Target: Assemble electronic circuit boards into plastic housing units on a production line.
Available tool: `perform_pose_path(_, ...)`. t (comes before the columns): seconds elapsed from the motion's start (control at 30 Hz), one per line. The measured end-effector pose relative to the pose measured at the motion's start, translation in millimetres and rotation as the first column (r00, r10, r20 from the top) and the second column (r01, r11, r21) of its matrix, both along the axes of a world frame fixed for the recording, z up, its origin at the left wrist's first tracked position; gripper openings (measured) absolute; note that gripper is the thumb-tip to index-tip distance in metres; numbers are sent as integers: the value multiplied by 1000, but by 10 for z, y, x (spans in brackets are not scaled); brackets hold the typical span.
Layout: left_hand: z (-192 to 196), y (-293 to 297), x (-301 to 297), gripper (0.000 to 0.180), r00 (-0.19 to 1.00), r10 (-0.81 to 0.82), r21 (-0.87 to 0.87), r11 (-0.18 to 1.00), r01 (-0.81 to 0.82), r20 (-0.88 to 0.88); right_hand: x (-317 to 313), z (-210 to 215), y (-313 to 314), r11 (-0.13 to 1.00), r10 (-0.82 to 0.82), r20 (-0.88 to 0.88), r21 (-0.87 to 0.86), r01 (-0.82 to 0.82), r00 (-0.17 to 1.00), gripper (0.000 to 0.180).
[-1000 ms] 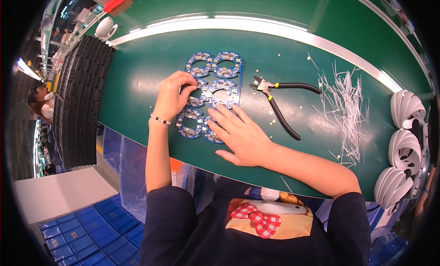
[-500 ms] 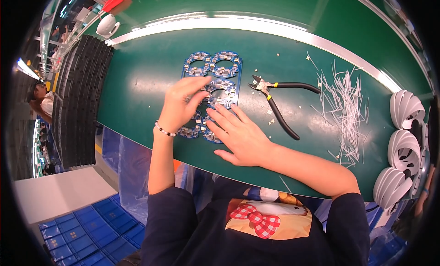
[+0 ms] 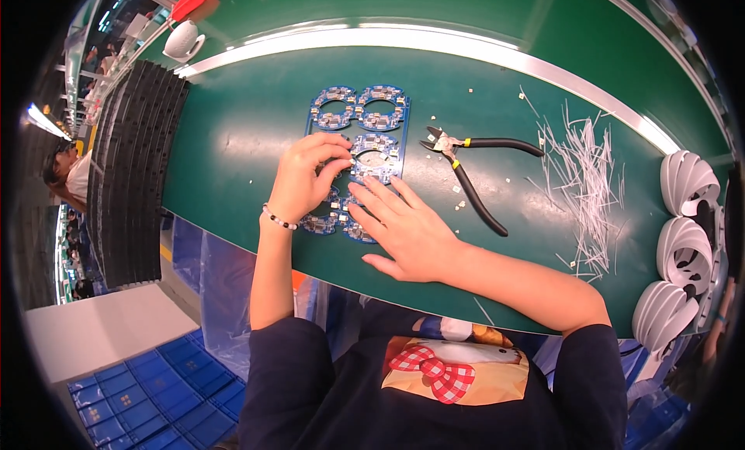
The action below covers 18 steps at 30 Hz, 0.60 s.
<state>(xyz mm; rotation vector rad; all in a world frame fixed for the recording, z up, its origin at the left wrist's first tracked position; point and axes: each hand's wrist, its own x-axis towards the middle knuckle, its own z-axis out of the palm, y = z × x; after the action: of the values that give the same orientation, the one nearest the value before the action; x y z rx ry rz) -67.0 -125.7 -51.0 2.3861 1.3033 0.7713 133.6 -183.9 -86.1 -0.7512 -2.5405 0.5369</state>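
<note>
A blue circuit board panel [image 3: 380, 95] made of joined ring-shaped boards lies on the green work table in front of me. My left hand [image 3: 309, 172], with a beaded bracelet at the wrist, rests over the panel's left middle. Its fingers curl toward the thumb at the inner edge of a ring; whatever they pinch is too small or hidden to make out. Across the panel's lower right, my right hand [image 3: 407, 231] lies flat, fingers stretched out and holding nothing. Black-handled cutting pliers [image 3: 468, 164] lie spread to the right of the panel.
A pile of thin white strips [image 3: 586, 190] lies farther right, with tiny pale bits scattered around the pliers. Rolls of white tape [image 3: 684, 252] line the right edge. Stacked black trays [image 3: 132, 178] stand at the left, and a white cup-like object [image 3: 183, 41] sits at the far left corner.
My left fingers have bent down and drawn closer to the thumb at the panel. My right hand and the pliers have stayed in place.
</note>
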Motion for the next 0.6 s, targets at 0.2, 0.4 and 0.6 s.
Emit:
perform_pose_path(0.2,59,-31,70,7,989,83,-62,995,-76,123,4,18,2,1000,4,39,7,-4,999,66)
perform_pose_path(0.4,87,-60,195,21,998,-65,180,982,63,7,-4,-2,5,1000,1,13,5,-1,1000,66)
perform_pose_path(0.6,14,-103,-169,17,995,102,-15,995,-102,-18,5,13,7,1000,-2,-5,4,2,1000,65)
